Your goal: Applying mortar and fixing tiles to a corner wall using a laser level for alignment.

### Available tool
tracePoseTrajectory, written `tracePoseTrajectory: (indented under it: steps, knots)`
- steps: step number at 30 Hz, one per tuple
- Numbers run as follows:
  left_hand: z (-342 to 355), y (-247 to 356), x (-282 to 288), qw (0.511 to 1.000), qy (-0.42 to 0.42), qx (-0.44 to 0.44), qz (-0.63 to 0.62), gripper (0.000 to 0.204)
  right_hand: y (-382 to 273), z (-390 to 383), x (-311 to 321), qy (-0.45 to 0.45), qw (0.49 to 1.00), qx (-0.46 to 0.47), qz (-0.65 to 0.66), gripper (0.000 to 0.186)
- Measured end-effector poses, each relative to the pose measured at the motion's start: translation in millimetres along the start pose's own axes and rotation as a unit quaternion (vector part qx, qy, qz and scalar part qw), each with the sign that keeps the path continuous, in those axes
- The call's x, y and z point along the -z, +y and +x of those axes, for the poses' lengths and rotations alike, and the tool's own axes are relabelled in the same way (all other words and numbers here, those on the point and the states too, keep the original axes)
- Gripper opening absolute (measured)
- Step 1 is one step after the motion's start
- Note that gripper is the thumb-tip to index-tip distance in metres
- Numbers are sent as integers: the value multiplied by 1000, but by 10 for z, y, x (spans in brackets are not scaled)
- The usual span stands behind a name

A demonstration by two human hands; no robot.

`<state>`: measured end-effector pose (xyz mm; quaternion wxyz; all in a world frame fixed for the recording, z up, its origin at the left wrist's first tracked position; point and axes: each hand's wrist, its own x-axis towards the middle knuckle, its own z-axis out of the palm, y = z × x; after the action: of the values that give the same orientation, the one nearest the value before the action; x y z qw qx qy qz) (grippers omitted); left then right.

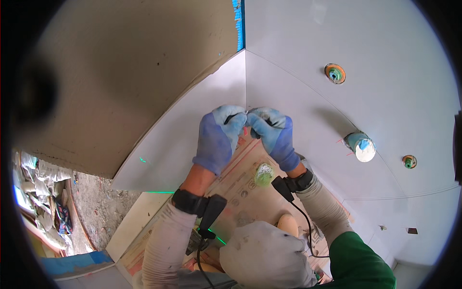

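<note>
Status: the tile facing on the right wall (293, 29) is in place, with openings around the pipe stub (365, 150) and two fittings. On the left wall, a pale tile (166, 132) stands against the corner; the beige surface (130, 62) above it is untiled, so that area appears to remain. The corner joint is the point of work and its completion cannot be judged. The left hand (221, 137) and right hand (273, 132) meet there, fingers curled closed, fingertips together; any item gripped is too small to identify.
</note>
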<state>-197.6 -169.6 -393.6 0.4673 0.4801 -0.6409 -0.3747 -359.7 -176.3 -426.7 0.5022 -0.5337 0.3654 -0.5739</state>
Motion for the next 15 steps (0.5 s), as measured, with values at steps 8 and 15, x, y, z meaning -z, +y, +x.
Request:
tracePoseTrajectory:
  steps: [8,15]
  knots:
    - [484,117,-291,995,34,44,-80,19,-80,451,232,44,996,75,-34,10]
    - [715,10,-549,953,79,59,-288,16,-176,626,292,77,982,137,-101,9]
